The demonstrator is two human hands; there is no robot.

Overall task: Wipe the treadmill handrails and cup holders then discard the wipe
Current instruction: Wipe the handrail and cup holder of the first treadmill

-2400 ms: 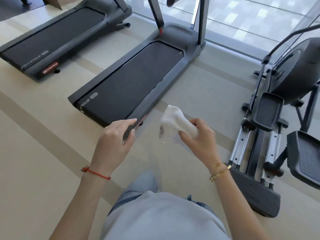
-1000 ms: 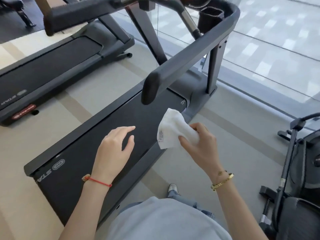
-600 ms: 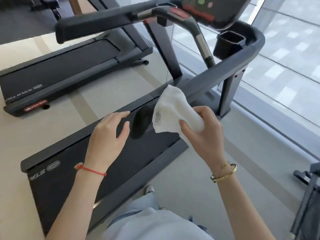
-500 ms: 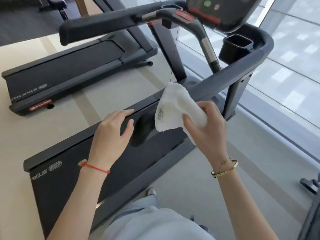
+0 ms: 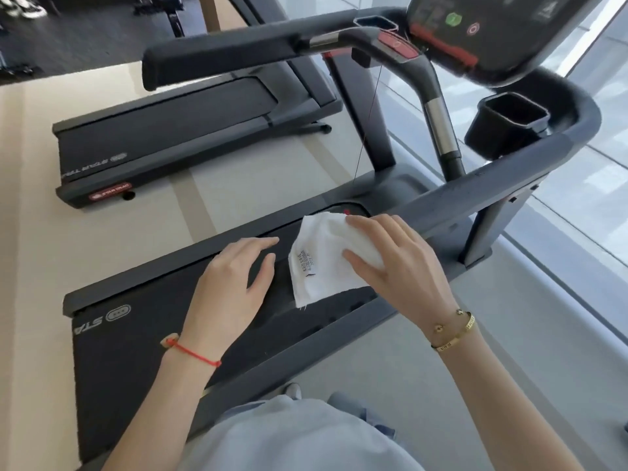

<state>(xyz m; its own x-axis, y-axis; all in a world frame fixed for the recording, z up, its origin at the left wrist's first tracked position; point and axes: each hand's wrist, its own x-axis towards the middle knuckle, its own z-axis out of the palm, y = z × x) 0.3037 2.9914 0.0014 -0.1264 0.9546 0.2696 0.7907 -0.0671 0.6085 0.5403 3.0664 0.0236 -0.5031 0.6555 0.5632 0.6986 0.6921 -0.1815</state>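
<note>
Head view. The right hand (image 5: 394, 263) holds the white wipe (image 5: 323, 256), thumb under the bunched cloth and fingers curled over it, at the near end of the right handrail (image 5: 492, 178). That rail end is hidden behind the wipe and hand, so contact between cloth and rail cannot be confirmed. The print on the wipe's label is too small to read. The left hand (image 5: 231, 283) hovers just left of the wipe, fingers relaxed and slightly spread, holding nothing. The right cup holder (image 5: 506, 124) sits inside the rail's far bend; the left cup holder (image 5: 373, 23) shows only its rim, beyond the left handrail (image 5: 221, 59). The console (image 5: 482, 32) is cut off at the upper edge. A second treadmill (image 5: 190, 130) lies left of the left handrail. Compared with half a second earlier, the right hand has turned palm-down over the wipe and sits lower at the rail end; the left hand keeps its open pose.
</note>
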